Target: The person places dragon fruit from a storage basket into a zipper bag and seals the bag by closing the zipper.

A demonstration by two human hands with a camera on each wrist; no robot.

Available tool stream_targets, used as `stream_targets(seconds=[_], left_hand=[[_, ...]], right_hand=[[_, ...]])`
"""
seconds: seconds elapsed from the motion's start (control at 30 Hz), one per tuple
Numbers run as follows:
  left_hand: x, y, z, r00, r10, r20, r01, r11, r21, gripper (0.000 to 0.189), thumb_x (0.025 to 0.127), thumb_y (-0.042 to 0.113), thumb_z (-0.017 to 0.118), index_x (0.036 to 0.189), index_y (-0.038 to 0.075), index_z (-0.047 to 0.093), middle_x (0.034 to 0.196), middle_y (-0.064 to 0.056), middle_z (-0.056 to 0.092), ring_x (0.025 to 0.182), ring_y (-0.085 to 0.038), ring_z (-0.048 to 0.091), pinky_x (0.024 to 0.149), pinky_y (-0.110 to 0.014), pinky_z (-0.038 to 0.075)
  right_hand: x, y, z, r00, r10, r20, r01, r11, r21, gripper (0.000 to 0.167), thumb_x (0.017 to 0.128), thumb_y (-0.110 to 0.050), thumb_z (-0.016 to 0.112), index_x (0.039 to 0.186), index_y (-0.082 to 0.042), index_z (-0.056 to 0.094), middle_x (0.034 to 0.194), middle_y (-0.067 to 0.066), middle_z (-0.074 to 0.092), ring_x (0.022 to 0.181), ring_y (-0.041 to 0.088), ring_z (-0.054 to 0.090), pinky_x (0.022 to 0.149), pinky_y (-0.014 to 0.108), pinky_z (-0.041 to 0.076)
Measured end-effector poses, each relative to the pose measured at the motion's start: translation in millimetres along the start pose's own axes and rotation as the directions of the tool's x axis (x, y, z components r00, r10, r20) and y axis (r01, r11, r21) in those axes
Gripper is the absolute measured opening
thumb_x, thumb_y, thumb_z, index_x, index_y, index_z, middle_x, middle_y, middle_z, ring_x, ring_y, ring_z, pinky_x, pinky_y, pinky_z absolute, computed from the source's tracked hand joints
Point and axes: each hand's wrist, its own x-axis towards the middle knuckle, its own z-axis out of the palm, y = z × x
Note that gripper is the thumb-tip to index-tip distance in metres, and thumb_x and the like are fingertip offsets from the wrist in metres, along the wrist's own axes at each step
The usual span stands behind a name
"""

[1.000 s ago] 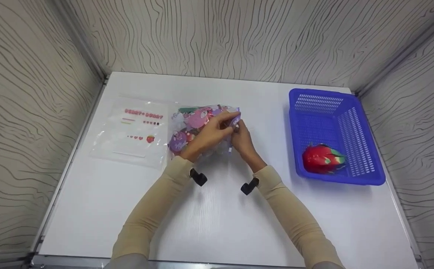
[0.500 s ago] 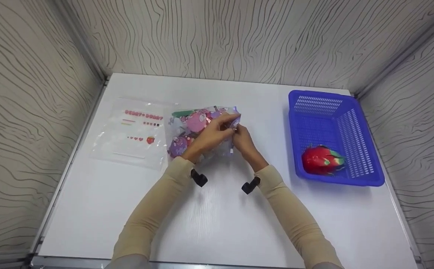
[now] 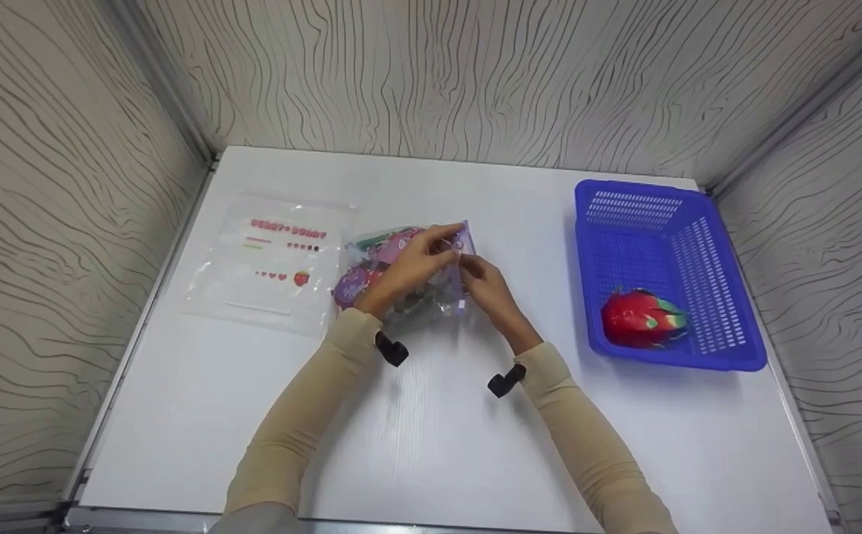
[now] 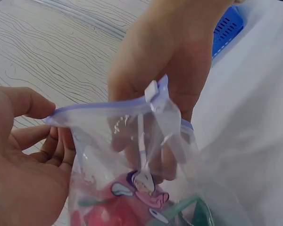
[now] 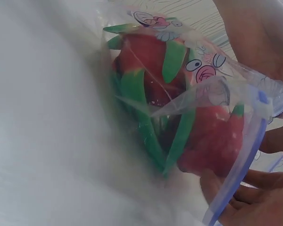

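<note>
A clear zip bag [image 3: 349, 285] with printed cartoon figures and a purple zip edge lies mid-table. Red dragon fruits [image 5: 153, 63] with green leaf tips show through its plastic. My left hand [image 3: 410, 268] reaches over the bag and, in the left wrist view, pinches one end of the zip edge between thumb and fingers. Near the other end sits a white slider [image 4: 151, 90]. My right hand [image 3: 489, 288] grips the zip edge from the right side; in the right wrist view its fingers [image 5: 259, 186] curl around the purple strip, some seen through the plastic.
A second clear zip bag [image 3: 260, 256], flat and printed in red, lies to the left. On the right stands a blue plastic basket [image 3: 585, 259] holding a dragon fruit [image 3: 642, 319]. Patterned panels [image 3: 431, 81] wall the white table at the back and sides.
My right hand has shifted slightly right and toward me, and its wrist is lower. The bag's zip edge stands more exposed between the hands. My left hand stays almost in place.
</note>
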Motion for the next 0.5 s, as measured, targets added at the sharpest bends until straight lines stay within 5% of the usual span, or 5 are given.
stream_targets(seconds=[0.23,0.5], left_hand=[[2.2,-0.6,-1.8,0.998,-0.026,0.051,0.027,0.999,-0.024,0.046,0.104,0.013,0.058,0.150,0.008,0.061,0.148,-0.013,0.063,0.127,-0.024,0.062,0.115,-0.040,0.052],[4.4,1.5,-3.0,0.997,-0.068,0.047,0.072,0.994,-0.079,0.034,0.104,0.005,0.056,0.135,0.000,0.070,0.128,-0.015,0.068,0.099,-0.017,0.067,0.091,-0.027,0.059]], right_hand=[[-5.7,4,-8,1.000,-0.012,0.004,0.012,1.000,-0.022,0.046,0.110,-0.024,0.055,0.150,-0.001,0.058,0.149,0.021,0.063,0.129,0.036,0.065,0.109,0.047,0.054],[-22.1,13,-13,0.992,-0.078,-0.102,0.070,0.994,-0.084,0.027,0.106,-0.012,0.060,0.125,0.004,0.071,0.129,0.022,0.073,0.119,0.035,0.070,0.095,0.032,0.058]])
